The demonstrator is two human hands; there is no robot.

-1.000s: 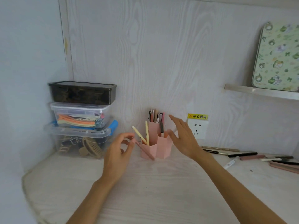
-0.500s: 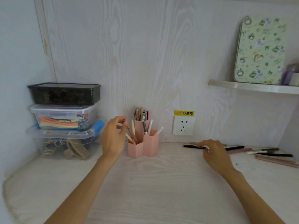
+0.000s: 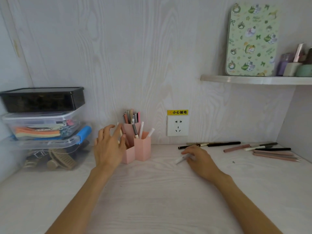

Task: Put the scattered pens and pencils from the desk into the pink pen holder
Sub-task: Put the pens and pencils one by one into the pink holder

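The pink pen holder [image 3: 142,149] stands at the back of the desk with several pens upright in its three cups. My left hand [image 3: 108,146] hovers against its left side with fingers spread and holds nothing. My right hand [image 3: 200,160] rests on the desk right of the holder, fingers curled over a white pen [image 3: 179,160] whose tip sticks out to the left. More lie along the back right: black pens [image 3: 224,144], a pink pen [image 3: 236,148], and pink pencils [image 3: 273,155].
Stacked plastic storage boxes [image 3: 42,119] fill the left corner. A wall socket [image 3: 177,125] sits behind the holder. A shelf [image 3: 253,80] at upper right carries a patterned tin [image 3: 251,39] and small jars. A side wall bounds the desk at the right.
My left hand has let its pencil go into the holder and spread its fingers. My right hand came back from the black pens toward me and closed over the white pen.
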